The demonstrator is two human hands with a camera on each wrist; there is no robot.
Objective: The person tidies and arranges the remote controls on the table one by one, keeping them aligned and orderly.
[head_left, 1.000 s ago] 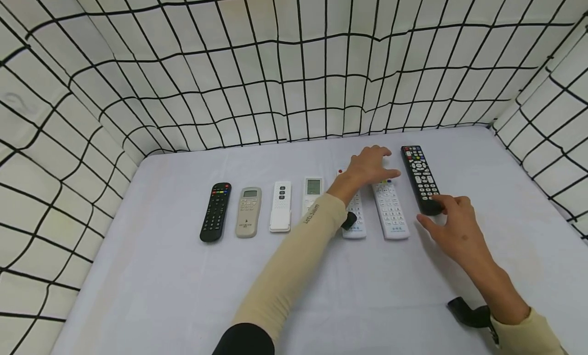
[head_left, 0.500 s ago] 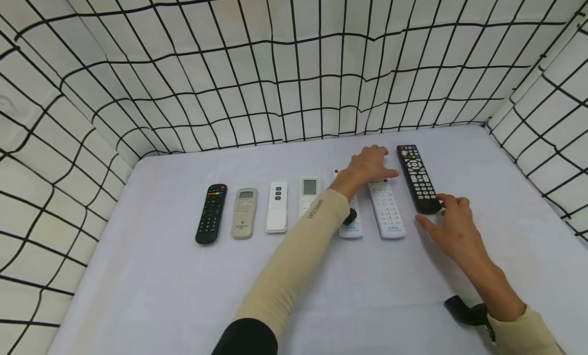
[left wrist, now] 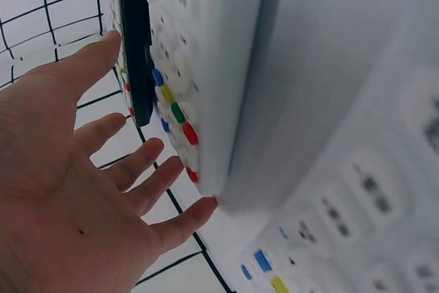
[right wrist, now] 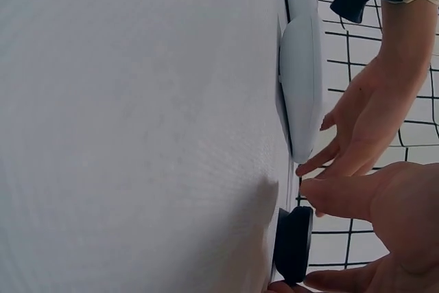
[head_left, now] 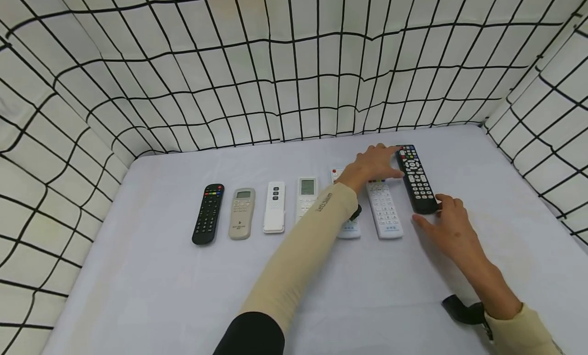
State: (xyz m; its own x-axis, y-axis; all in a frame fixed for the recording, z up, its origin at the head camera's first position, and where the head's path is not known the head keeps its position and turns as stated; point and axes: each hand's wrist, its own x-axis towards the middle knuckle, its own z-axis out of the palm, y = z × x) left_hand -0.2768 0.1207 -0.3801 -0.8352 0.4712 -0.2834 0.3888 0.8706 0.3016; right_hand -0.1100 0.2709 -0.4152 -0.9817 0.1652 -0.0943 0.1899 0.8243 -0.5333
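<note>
A black remote control [head_left: 419, 184] with white and coloured buttons lies at the right end of a row of remotes. My left hand [head_left: 374, 163] reaches across with fingers spread, its index finger and thumb right at the far left edge of that remote. Below its palm lies a white remote [head_left: 386, 212], whose coloured buttons show in the left wrist view. My right hand [head_left: 452, 230] is at the near end of the black remote, fingertips at its right side and thumb held apart from it. In the right wrist view, the black remote's end [right wrist: 293, 243] sits between thumb and fingers.
Further left lie another white remote [head_left: 350, 230] partly under the left sleeve, a white remote with a screen [head_left: 307, 189], a slim white one [head_left: 274, 209], a beige one [head_left: 242, 214] and a black one [head_left: 208, 214]. Black netting [head_left: 298, 82] borders the white-covered table [head_left: 174, 288].
My left hand has shifted slightly right, bringing its index finger to the black remote's far end. The right hand stays at the near end. The head view has turned a little.
</note>
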